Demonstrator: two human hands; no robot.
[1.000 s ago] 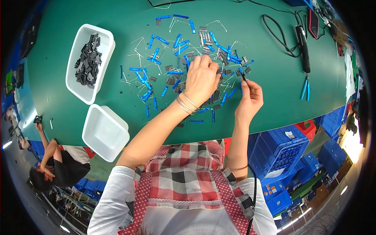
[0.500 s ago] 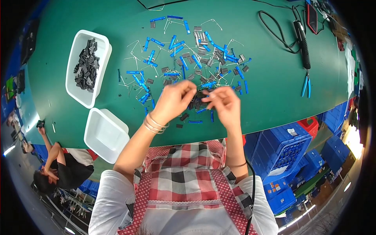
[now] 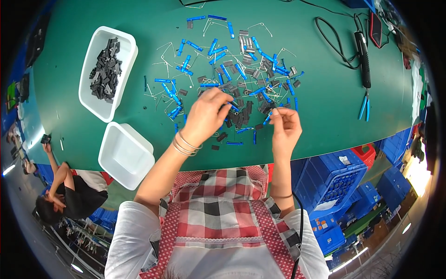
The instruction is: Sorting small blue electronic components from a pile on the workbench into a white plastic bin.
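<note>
My left hand (image 3: 207,114) is closed in a pinch over the near part of the pile; a blue piece shows at its fingertips, but what it grips is partly hidden. To the right, my right hand (image 3: 286,129) has thumb and forefinger together at a small black piece (image 3: 272,106). Between the hands lies a heap of black plastic pieces (image 3: 242,116). Beyond them spread several bright blue strips (image 3: 240,71), thin bent wire springs (image 3: 263,26) and grey ribbed pieces (image 3: 247,45), loosely mixed on the green table (image 3: 325,125).
At the left stands a white tub (image 3: 84,79) holding black pieces, with a second white tub (image 3: 126,128) nearer the edge. A black-handled tool (image 3: 363,58) and blue-handled pliers (image 3: 364,106) lie at the right. Blue crates (image 3: 332,174) stand beside the table; another person (image 3: 79,190) sits at the left.
My right hand has moved right, away from the left hand and the black heap, and pinches a black piece. The left hand has shifted slightly. The whole view has moved a little.
</note>
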